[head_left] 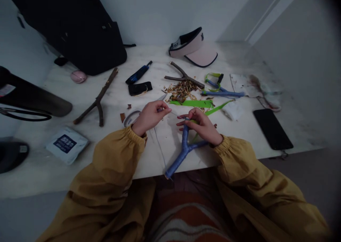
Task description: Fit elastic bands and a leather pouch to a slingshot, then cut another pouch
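Note:
My right hand [203, 125] is closed around one prong of a blue-wrapped forked stick [183, 151] whose handle points toward me over the table's front edge. My left hand [150, 116] pinches a thin pale thread [159, 146] that runs across to the fork tip and hangs down over the table. A bright green rubber band strip [192, 103] lies just beyond my hands, with another green strip [217, 109] running under my right fingers.
On the white table [266, 57]: a bare forked branch [97, 100], a second bare fork [183, 77] by wood shavings [181, 90], a finished blue slingshot [222, 92], a utility knife [138, 72], a black phone [272, 128], a cap [194, 47], a black bag [80, 29], a white packet [66, 143].

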Tool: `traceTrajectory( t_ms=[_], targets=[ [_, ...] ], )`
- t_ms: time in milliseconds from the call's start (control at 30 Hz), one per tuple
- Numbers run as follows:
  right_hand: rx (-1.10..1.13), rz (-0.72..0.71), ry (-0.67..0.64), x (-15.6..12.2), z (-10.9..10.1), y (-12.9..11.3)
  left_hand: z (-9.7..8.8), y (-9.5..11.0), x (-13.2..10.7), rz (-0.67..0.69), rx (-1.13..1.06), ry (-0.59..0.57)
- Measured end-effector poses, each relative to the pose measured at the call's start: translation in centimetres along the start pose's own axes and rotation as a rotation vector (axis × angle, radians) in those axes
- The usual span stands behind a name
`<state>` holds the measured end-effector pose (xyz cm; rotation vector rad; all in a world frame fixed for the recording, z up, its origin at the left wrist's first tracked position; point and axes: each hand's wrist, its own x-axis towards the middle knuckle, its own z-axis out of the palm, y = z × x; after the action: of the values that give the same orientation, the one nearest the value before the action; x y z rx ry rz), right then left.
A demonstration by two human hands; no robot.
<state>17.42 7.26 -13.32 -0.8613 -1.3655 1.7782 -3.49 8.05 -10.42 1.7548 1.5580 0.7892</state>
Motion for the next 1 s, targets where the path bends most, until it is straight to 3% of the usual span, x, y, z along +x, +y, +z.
traceTrajectory(
  t_ms=[133, 233, 367, 533, 667, 833, 1000],
  targets=[
    [0.006, 0.026, 0.024, 0.1, 0.2, 0.0, -1.8, -2.2, 0.1, -0.023, 0.244, 0.122],
    [-0.019, 0.049, 0.065, 0.2, 0.1, 0.3, -3.6, -3.5, -1.2, -0.040, 0.416, 0.174],
    [-0.092, 0.059, 0.128, 0.2, 0.0, 1.3, -4.9, -4.9, -4.3, -0.097, 0.573, 0.049],
    [-0.385, 0.069, 0.099, -0.3, -0.2, 1.9, -3.8, -5.8, -6.0, -0.180, 0.654, 0.027],
    [-0.609, 0.030, 0.068, -1.1, -0.5, 1.5, -4.1, -5.8, -5.3, -0.242, 0.571, 0.038],
    [-0.168, 0.144, -0.062, -1.7, -1.1, 1.6, -6.1, -5.3, -6.4, -0.253, 0.229, 0.011],
    [-0.034, 0.153, -0.104, -1.7, -1.6, 1.8, -5.9, -4.4, -11.0, -0.169, -0.198, -0.129]
  ],
)
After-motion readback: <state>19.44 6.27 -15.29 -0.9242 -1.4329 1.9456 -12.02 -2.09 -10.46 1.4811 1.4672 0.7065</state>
